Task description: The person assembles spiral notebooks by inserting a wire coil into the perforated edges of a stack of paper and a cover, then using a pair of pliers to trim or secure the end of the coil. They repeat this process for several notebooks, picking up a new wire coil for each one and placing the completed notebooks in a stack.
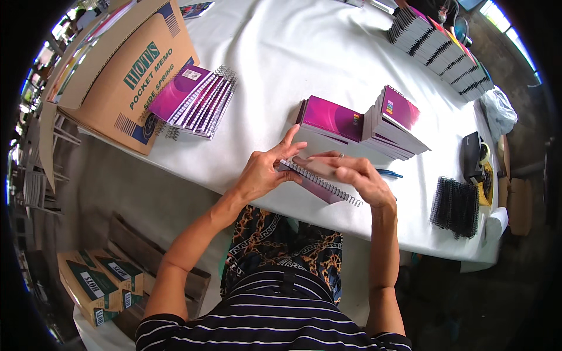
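Observation:
A small purple-covered notebook [319, 188] is held up on its edge over the front of the table, tilted down to the right. A dark wire spiral [336, 190] runs along its upper edge, its loose end sticking out past the lower right corner. My left hand [266, 169] grips the notebook's left end between thumb and fingers, with the index finger raised. Over the far side of the spiral lies my right hand [366, 178], fingers reaching left and thumb bent. Motion smears its fingertips, so their grip is unclear.
Purple notebooks [333, 117] and a taller stack [398, 111] stand just beyond my hands. Spiral-bound notebooks [196, 105] lean by a cardboard box [140, 76] on the left. Black spirals [455, 207], a tape dispenser [485, 175] and a blue pen [389, 173] lie right. Long notebook stacks [439, 52] stand behind.

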Available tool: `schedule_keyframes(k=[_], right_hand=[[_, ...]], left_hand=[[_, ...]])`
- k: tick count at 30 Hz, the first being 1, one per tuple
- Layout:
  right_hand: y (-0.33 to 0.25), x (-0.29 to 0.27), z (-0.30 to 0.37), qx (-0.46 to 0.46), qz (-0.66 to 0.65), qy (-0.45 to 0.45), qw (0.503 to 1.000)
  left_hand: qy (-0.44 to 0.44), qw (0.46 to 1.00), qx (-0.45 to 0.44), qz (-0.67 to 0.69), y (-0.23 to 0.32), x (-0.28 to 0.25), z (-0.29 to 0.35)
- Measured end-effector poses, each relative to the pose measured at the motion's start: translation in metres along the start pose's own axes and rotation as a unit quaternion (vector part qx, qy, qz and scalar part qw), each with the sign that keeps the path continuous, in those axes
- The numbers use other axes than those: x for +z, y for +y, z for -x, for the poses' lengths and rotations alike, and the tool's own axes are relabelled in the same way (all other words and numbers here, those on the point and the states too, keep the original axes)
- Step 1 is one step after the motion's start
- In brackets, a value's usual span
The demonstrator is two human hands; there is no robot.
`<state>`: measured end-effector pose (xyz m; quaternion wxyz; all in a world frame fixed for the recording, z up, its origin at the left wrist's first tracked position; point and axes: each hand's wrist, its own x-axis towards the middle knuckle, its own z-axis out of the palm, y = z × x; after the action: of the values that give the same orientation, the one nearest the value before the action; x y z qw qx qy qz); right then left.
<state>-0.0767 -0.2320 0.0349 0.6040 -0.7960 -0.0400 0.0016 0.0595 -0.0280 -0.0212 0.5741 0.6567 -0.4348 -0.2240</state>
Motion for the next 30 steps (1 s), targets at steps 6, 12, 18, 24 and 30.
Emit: schedule_keyframes(k=[6,12,18,24,30], right_hand=[[-0.023,-0.008,0.021,0.066,0.029,0.048,0.996],[-0.012,-0.075,0.138,0.132,0.125,0.284,0.942],[0.036,-0.059,0.140,0.212,0.562,0.312,0.736],[0.074,-0.021,0.100,0.073,0.648,0.282,0.704],[0.014,0.064,0.078,-0.018,0.396,0.293,0.870]], left_hand=[[-0.052,0.993,-0.060,0.085,0.006,-0.013,0.001],[-0.163,0.971,-0.016,0.174,-0.007,-0.022,-0.007],[-0.123,0.980,-0.037,0.150,0.006,-0.018,-0.003],[0.037,0.938,0.134,-0.318,0.031,0.003,0.006],[0.057,0.849,0.118,-0.512,0.013,0.032,0.026]])
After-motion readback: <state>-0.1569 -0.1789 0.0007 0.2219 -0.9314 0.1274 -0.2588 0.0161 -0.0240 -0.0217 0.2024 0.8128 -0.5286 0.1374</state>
